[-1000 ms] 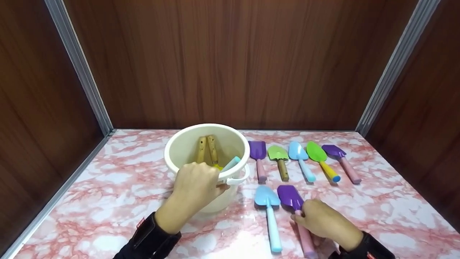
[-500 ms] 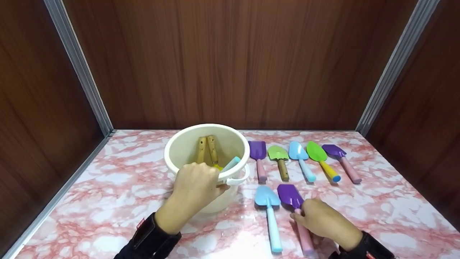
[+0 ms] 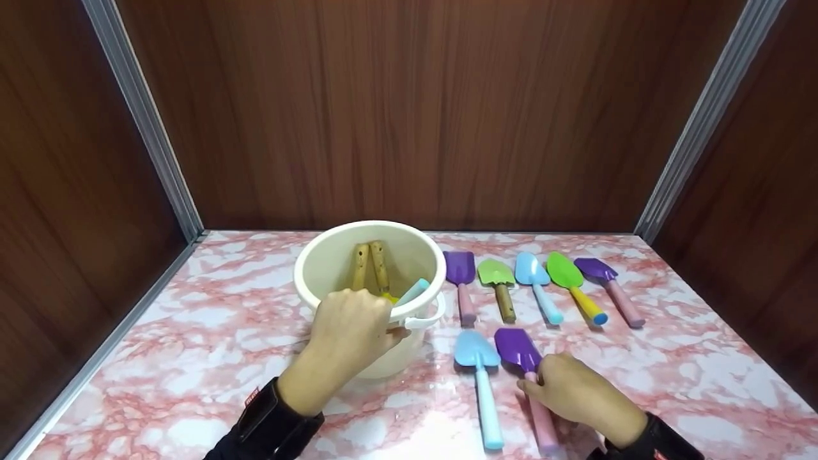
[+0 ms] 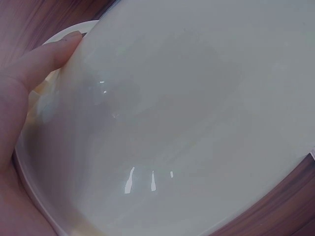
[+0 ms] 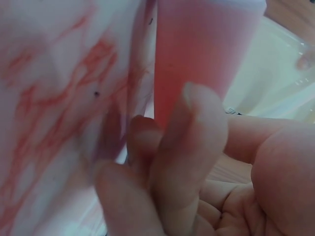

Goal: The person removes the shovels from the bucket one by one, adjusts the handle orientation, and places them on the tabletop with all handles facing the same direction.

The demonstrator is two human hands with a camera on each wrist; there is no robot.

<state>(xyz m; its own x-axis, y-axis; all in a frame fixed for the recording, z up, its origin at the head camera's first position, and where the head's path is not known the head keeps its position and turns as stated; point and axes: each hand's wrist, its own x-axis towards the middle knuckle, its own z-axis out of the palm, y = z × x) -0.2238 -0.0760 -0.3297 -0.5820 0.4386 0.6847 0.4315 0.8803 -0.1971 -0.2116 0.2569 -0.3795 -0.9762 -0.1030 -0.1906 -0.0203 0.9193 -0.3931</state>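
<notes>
left fingers (image 4: 54, 55) gripping bucket rim (image 3: 303, 292), tabletop (image 3: 185, 358) leftward

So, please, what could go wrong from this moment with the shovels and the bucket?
The right hand grips the purple shovel close beside a light blue shovel, so lifting might knock that one. The left hand holds the bucket at its near rim; a pull there could tip it.

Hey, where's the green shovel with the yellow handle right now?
In the head view, the yellow-handled shovel lies on the right, in the back row, between a blue shovel and the rightmost purple shovel, beyond the right hand.
</notes>
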